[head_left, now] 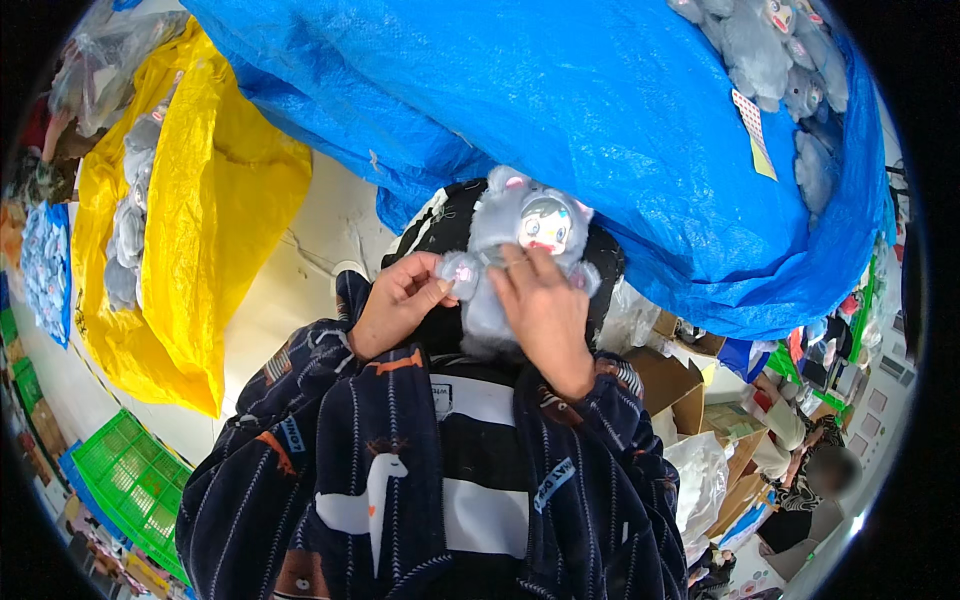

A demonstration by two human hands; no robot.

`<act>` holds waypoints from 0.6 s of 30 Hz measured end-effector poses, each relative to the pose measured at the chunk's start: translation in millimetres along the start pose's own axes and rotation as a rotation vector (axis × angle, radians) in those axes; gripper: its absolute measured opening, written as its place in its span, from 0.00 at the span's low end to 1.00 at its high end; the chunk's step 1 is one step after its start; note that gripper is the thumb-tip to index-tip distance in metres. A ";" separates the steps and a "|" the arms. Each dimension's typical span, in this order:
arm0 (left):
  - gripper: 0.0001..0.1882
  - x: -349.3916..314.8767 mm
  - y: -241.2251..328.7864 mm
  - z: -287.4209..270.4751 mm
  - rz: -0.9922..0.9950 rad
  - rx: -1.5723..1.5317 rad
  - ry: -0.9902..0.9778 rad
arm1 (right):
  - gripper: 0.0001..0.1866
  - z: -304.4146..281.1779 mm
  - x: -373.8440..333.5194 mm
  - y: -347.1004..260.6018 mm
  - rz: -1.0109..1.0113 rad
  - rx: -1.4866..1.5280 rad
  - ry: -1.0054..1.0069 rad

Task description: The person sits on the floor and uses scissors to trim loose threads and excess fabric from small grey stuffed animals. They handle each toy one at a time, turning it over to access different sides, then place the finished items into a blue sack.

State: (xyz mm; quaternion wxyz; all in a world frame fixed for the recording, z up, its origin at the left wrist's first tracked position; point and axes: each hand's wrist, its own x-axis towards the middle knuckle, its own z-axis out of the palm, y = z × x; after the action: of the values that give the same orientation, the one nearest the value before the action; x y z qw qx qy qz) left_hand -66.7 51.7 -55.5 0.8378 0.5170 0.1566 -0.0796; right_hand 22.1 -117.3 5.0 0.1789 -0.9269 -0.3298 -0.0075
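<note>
Beside blue sack [520, 100] edge, plush [492, 232], maybe touching

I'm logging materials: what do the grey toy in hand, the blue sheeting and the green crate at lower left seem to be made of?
Grey toy: probably synthetic plush, from the soft, fuzzy pile; its face looks smooth and glossy, perhaps plastic. Blue sheeting: likely woven plastic, given its sheen and crisp creases. Green crate: apparently rigid plastic, judging by its even colour and grid.
</note>
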 end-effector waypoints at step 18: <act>0.09 -4.1 -4.3 3.9 0.012 -0.042 -0.002 | 0.15 -6.3 -6.5 -3.9 -0.042 0.175 -0.089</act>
State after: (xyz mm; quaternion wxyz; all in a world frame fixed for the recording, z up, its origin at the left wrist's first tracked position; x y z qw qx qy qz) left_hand -71.1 46.2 -56.0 0.8491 0.5000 0.1542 -0.0720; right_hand 15.3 -120.5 11.3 0.2440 -0.9001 -0.3561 0.0588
